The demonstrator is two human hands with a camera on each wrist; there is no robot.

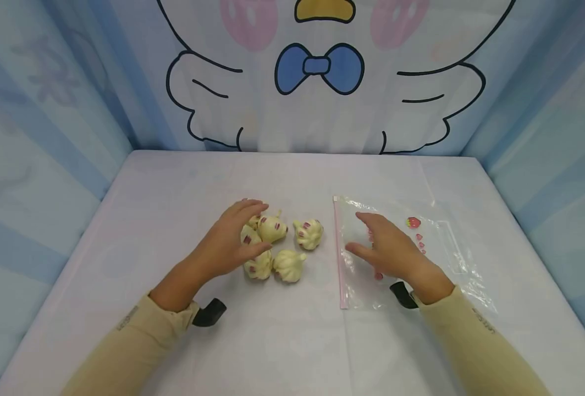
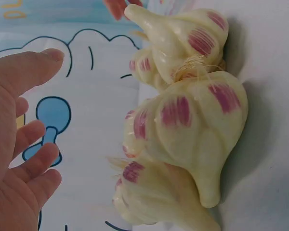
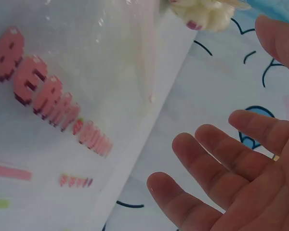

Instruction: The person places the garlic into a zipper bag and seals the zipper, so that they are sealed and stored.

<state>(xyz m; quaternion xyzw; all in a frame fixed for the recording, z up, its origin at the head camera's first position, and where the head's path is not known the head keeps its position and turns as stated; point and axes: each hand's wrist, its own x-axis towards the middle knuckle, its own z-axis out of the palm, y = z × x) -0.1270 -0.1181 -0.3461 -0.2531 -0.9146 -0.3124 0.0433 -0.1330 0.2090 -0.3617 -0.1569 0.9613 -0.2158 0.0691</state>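
Several garlic bulbs (image 1: 289, 266), cream with purple marks, lie grouped on the white table. My left hand (image 1: 233, 236) hovers at the left side of the group, fingers spread and holding nothing; it hides part of some bulbs. In the left wrist view, garlic bulbs (image 2: 197, 120) sit beside the thumb, apart from it. To the right lies a flat clear plastic zip bag (image 1: 441, 253) with a pink edge and strawberry print. Above that bag my right hand (image 1: 386, 247) is held with loosely spread fingers, gripping nothing. Pink lettering on the bag (image 3: 62, 103) shows in the right wrist view.
The white-covered table (image 1: 174, 181) carries the bulbs and the bag. Behind it hangs a cloth backdrop (image 1: 317, 121) with a cartoon figure. Blue and white curtains (image 1: 40, 165) close in both sides. A black wrist mount (image 1: 210, 313) sticks out under the left sleeve.
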